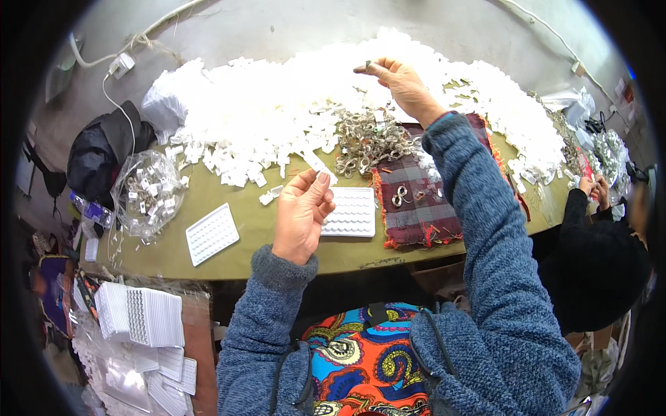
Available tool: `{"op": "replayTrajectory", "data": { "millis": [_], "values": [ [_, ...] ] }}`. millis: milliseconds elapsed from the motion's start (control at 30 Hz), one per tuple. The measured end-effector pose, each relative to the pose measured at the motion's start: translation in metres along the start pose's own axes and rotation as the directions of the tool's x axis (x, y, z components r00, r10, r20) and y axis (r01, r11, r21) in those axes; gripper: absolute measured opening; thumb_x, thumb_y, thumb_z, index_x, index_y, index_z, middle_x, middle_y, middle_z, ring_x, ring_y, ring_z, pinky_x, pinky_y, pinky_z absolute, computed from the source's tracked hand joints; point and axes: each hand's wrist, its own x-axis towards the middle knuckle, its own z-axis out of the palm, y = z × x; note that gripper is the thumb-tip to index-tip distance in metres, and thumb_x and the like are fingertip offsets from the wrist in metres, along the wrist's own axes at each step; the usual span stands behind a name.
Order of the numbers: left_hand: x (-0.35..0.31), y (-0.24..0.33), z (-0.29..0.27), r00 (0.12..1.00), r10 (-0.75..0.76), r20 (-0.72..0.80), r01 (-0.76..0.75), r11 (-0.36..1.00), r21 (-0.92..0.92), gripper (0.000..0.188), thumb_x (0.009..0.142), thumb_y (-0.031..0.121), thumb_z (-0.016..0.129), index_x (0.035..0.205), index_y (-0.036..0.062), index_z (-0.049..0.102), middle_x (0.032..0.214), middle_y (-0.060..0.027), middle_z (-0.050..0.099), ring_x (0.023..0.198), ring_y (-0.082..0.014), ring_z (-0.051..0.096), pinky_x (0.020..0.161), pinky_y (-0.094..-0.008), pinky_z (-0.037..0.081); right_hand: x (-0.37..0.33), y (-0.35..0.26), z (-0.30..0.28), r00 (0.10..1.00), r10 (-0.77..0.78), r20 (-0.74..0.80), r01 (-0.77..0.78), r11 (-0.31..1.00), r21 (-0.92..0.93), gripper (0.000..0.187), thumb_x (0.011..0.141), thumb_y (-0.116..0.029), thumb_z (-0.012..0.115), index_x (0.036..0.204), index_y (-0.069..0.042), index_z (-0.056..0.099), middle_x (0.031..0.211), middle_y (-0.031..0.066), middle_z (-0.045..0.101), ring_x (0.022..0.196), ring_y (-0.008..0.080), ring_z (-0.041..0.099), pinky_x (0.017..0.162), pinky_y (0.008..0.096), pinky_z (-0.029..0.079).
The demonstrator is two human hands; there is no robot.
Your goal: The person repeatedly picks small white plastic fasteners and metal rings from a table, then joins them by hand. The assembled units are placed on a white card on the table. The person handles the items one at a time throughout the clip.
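Note:
My left hand is raised over the front of the table, thumb and finger pinched on a small white plastic tag. Farther off, my right hand reaches above the white pile, its fingertips closed on something tiny and dark that I cannot make out. Below it lies a heap of metal rings, partly on a dark checked cloth. A few loose rings rest on that cloth. Just right of my left hand is a white tray with rows of round bumps.
A great pile of white tags covers the table's back. A second tray and a clear bag of tagged pieces lie left. Stacked white trays stand lower left. At the right, another person handles something red.

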Motion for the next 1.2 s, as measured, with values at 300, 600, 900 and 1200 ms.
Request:
{"op": "replayTrajectory", "data": {
  "millis": [300,600,900,1200],
  "values": [
    [-0.057,-0.022,-0.013,0.999,0.026,0.019,-0.025,0.999,-0.041,0.019,0.09,0.008,0.071,0.106,0.003,0.061,0.091,-0.0031,0.065,0.073,-0.0111,0.064,0.064,-0.0243,0.057,-0.185,-0.058,0.066,0.953,0.133,0.274,-0.256,0.835,0.487,0.013,0.102,-0.014,0.053,0.11,-0.005,0.049,0.085,0.0055,0.06,0.078,0.0166,0.061,0.068,0.0259,0.049],
    [-0.093,-0.044,-0.021,1.0,0.017,0.016,-0.018,0.996,0.083,0.025,0.088,0.003,0.071,0.111,-0.002,0.063,0.101,-0.0118,0.07,0.08,-0.0169,0.07,0.067,-0.0276,0.059,-0.262,-0.062,0.101,0.897,0.376,0.232,-0.442,0.782,0.44,0.012,0.094,-0.01,0.066,0.099,0.001,0.064,0.085,-0.0005,0.064,0.069,0.0038,0.055,0.059,0.0196,0.046],
    [-0.098,-0.052,-0.024,0.992,-0.091,0.084,0.091,0.996,0.0,0.02,0.099,0.011,0.058,0.112,-0.0033,0.062,0.1,-0.0134,0.07,0.088,-0.0213,0.071,0.075,-0.0314,0.062,-0.266,-0.047,0.095,0.856,0.446,0.261,-0.517,0.762,0.391,0.014,0.094,-0.011,0.066,0.094,0.003,0.065,0.081,0.0027,0.066,0.071,0.0054,0.058,0.061,0.0209,0.048],
    [-0.095,-0.053,-0.025,0.993,-0.104,0.057,0.105,0.995,-0.004,0.019,0.098,0.008,0.059,0.111,-0.0046,0.06,0.098,-0.0137,0.069,0.085,-0.0212,0.071,0.076,-0.0313,0.062,-0.264,-0.036,0.096,0.856,0.444,0.265,-0.514,0.784,0.348,0.011,0.091,-0.009,0.067,0.091,0.002,0.067,0.077,0.002,0.065,0.065,0.0055,0.056,0.057,0.0202,0.044]
  ]
}}
